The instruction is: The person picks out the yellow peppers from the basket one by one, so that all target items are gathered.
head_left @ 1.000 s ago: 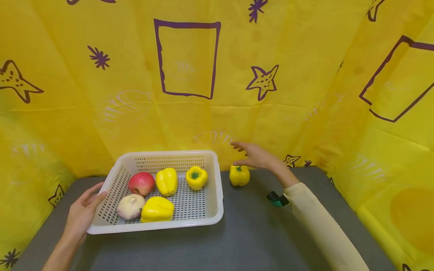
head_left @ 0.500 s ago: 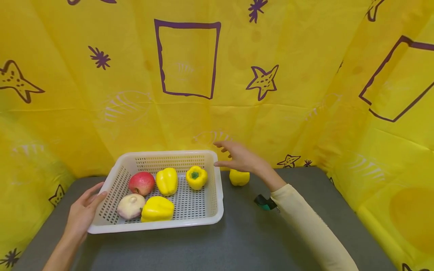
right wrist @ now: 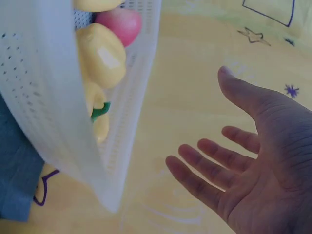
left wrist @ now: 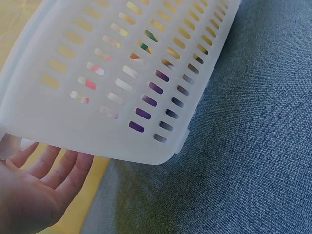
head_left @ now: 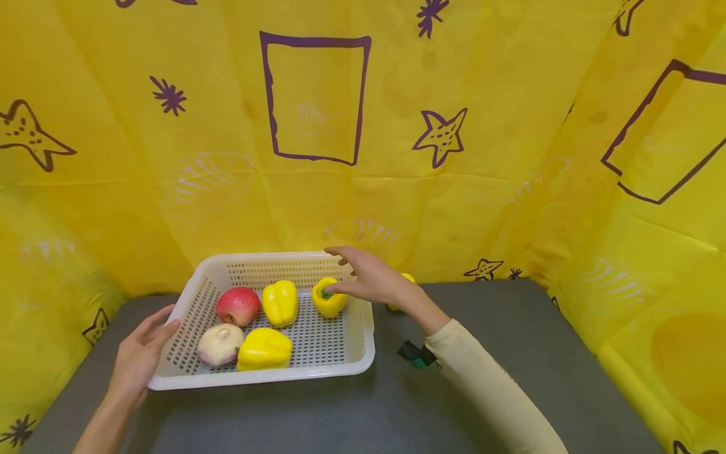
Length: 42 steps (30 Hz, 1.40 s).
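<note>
A white basket (head_left: 255,378) sits on the grey table, and my left hand (head_left: 138,353) grips its left edge; in the left wrist view the fingers of that hand (left wrist: 46,190) curl at the rim. My right hand (head_left: 368,274), empty and with fingers spread, hangs above the basket's right side, over a yellow pepper (head_left: 326,306). Two more yellow peppers (head_left: 280,304) (head_left: 265,350), a red fruit (head_left: 238,307) and a whitish round vegetable (head_left: 219,345) lie inside the basket. Behind my right wrist, another yellow pepper (head_left: 408,277) is mostly hidden.
The grey table top (head_left: 482,328) extends to the right of the basket. A yellow patterned cloth (head_left: 482,208) hangs behind the table and at both sides. A dark and green strap piece (head_left: 416,354) is by my right wrist.
My right hand has moved left, from above the pepper outside the basket to over the basket's right side. The outside pepper is now mostly covered by it. My left hand stays in place.
</note>
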Available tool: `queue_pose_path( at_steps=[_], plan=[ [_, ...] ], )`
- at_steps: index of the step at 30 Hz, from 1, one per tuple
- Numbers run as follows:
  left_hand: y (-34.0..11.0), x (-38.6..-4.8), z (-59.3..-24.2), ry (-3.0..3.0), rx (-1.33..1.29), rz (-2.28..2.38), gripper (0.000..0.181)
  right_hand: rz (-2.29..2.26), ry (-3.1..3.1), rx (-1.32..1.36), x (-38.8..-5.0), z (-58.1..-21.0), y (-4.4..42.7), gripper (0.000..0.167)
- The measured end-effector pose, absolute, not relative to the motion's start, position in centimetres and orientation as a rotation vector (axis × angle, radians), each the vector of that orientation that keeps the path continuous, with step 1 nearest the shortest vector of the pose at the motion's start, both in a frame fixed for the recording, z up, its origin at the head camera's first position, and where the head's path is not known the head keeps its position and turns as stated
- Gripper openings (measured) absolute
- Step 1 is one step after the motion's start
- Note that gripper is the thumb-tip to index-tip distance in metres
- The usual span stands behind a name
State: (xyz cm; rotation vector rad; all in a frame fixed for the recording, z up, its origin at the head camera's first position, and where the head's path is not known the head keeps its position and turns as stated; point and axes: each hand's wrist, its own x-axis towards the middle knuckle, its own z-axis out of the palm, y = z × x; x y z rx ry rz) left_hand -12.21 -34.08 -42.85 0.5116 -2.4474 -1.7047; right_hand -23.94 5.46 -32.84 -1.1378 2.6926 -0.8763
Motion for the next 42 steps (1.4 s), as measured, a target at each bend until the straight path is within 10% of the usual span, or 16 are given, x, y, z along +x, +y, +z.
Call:
queue_pose_path(
  at_steps=[42],
  plan=[
    [-34.3,-12.7,-42.8,-2.48,0.582,-1.719,0.074,-0.366,2.625,-1.235,-18.4,-38.3,-7.3,0.073]
  ],
)
